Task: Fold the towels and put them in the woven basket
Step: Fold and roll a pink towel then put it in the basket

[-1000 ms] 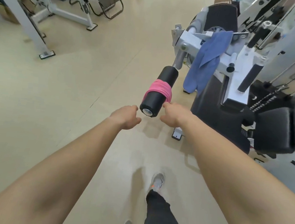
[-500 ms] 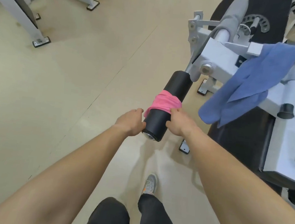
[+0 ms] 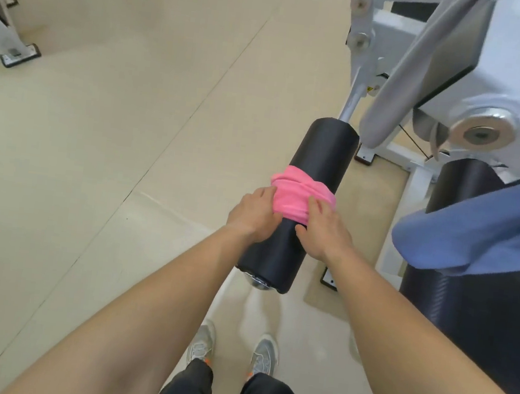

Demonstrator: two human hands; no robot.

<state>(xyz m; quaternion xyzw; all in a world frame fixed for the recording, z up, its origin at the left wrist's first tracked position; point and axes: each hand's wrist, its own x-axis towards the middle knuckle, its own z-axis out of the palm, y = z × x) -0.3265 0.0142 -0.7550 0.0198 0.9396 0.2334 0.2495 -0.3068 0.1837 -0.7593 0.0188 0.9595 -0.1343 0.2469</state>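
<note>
Left hand [image 3: 255, 214] and right hand [image 3: 324, 231] both gripped the pink towel [image 3: 301, 195] wound round the black roller [image 3: 323, 152]; collecting stage, seemingly. Next it needed unwinding.

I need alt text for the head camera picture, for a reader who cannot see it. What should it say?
Seen from above, a person's left hand and right hand rest on a pink towel wrapped around a black padded roller of a white gym machine. A blue towel is draped on the machine at the right.
</note>
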